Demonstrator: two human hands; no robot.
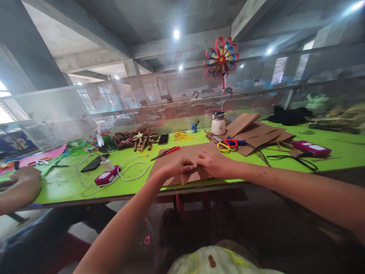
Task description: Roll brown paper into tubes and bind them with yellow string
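Note:
My left hand [180,167] and my right hand [215,163] meet close to the table's front edge, with thumbs and fingers closed in pinches. Between them they grip a piece of brown paper [186,178], bent at its lower edge. Under the hands lies a larger sheet of brown kraft paper [189,151]. A slim black tool with a red handle [167,152] rests on that sheet's far left part. Beyond my right hand are scissors with red and yellow handles [225,145]. The exact grip of the fingertips is partly hidden.
On the green table [68,190] are a magenta power box [107,176] with a white cable, phones, and rolled brown paper pieces [142,140]. A white bottle [218,125], stacked brown paper [253,133] and another magenta box [312,148] stand right. Another person's hand [27,179] is far left.

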